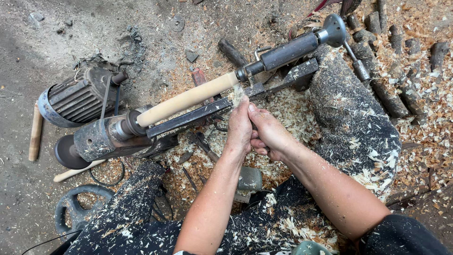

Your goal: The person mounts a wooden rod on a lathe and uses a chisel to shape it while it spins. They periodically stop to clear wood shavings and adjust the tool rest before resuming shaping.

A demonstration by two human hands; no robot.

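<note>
I read this as a rough wood-turning workshop set on bare ground. A low lathe (108, 137) holds a pale wooden spindle (188, 98), with an electric motor (78, 97) beside it. Wood shavings (288, 111) and dark cut branch pieces (391, 97) lie about the dirt floor (28, 61).

Soft even daylight, sharp focus
</note>
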